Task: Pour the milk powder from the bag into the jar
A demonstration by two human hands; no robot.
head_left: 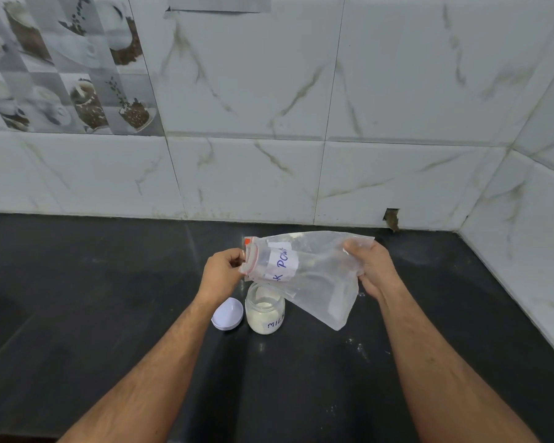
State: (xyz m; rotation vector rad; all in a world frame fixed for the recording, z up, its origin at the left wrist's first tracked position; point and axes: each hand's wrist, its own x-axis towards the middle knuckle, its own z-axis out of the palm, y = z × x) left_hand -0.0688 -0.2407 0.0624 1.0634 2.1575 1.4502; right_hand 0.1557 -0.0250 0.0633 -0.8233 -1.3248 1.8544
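Note:
A clear zip bag [314,273] with a white label and a red zip strip is held sideways over the counter. My left hand [221,273] pinches its mouth end, just above the jar. My right hand [370,270] grips the bag's bottom end, raised slightly higher. The bag looks nearly empty, with a thin film of powder inside. Below its mouth stands a small open glass jar [264,311], labelled in blue and mostly full of white milk powder.
The jar's white lid [227,314] lies tilted on the black counter [109,298] just left of the jar. A few powder specks [359,346] lie to the jar's right. A tiled wall [269,174] runs behind and along the right side.

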